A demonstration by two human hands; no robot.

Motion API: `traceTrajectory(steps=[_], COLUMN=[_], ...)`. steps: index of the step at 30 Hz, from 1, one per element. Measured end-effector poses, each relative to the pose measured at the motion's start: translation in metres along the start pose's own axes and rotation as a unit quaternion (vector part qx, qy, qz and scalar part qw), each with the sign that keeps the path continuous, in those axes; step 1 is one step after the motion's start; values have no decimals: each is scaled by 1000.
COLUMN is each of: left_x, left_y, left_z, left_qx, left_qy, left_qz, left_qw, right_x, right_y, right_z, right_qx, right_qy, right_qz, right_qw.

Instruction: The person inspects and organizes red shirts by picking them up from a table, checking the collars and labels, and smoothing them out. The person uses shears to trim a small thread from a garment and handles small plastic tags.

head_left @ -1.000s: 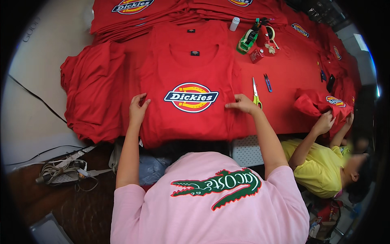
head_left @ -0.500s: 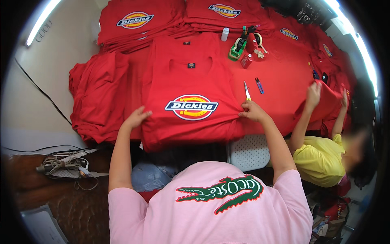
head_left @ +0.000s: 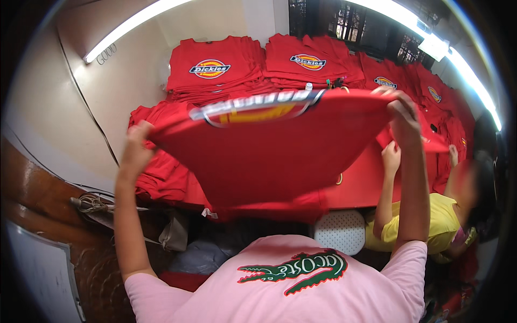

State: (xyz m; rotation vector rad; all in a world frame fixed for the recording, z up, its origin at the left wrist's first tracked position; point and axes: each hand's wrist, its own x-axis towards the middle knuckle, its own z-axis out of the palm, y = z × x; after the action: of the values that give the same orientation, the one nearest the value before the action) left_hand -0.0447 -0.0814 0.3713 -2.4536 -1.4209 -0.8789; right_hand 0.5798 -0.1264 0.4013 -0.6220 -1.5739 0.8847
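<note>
A red shirt (head_left: 264,167) is stretched wide in the air above the table, slightly blurred by motion. Its printed emblem tilts away along the upper edge. My left hand (head_left: 138,145) grips one side of the shirt, fingers closed on the cloth. On the other side my right hand (head_left: 404,116) holds it a little higher. More red cloth (head_left: 269,212) lies under it at the table's near edge. The raised shirt hides most of the tabletop, including the spot where scissors and snips lay. A white bottle (head_left: 308,86) peeks over its top edge.
Stacks of folded red shirts (head_left: 212,81) line the back, and a loose red pile (head_left: 161,175) sits at left. At right, a co-worker in a yellow shirt (head_left: 414,220) handles red cloth. A white dotted stool (head_left: 340,232) stands below the table; cables (head_left: 94,203) lie at left.
Both my hands have risen and spread apart, lifting the shirt off the table. My view has tipped up toward the back wall. The co-worker's near hand has moved left.
</note>
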Motion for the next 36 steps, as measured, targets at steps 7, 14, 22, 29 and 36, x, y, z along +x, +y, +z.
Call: traceTrajectory(steps=[7,14,22,29,36], left_x=[3,-12,-16,-43,-94], left_y=[44,85,136,84,119], left_z=[-74,-118,-85,-15,225], left_qx=[180,-288,-67,-466,-661], left_qy=[-258,-214,-217,-209,-258], left_qz=[19,-237,-17,-269,-355], left_qw=[949,903,974,816,608], right_x=[15,9,13,2,53], right_y=[-49,-73,-73,-51,-60], right_z=[29,-38,-105,-44,70], right_qx=[-484,-188,-148,-89,-219], right_qy=[-344,-153,-100,57,31], right_qz=[1,170,189,148,90], right_qw=[805,955,966,983,971])
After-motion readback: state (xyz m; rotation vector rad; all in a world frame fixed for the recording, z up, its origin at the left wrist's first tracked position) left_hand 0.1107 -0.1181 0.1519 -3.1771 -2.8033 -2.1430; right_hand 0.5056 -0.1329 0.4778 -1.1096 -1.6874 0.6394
